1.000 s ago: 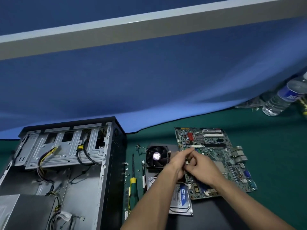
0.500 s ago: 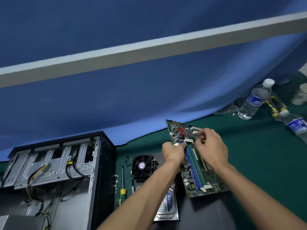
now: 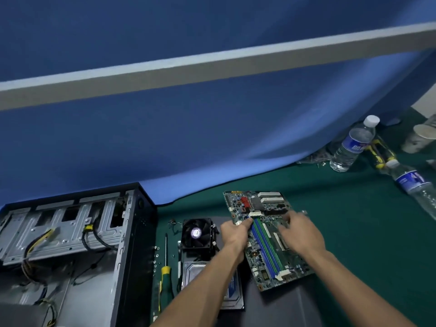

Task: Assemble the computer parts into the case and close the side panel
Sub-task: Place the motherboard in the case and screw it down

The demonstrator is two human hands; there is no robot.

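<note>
Left hand (image 3: 234, 234) grips the motherboard (image 3: 266, 239) by its left edge; right hand (image 3: 300, 234) lies on top of it, fingers blurred, so its grip can't be told. Board lies over the dark side panel (image 3: 283, 308) on the green table (image 3: 354, 220), right of the cooler fan (image 3: 197, 233), hard drive (image 3: 195, 274) and screwdriver (image 3: 165, 274). Open case (image 3: 70, 244) at far left.

A green motherboard (image 3: 264, 234), apparently tilted, is held above the table's (image 3: 354, 232) near middle; the open black case (image 3: 70, 251) is laid at its left edge.
</note>
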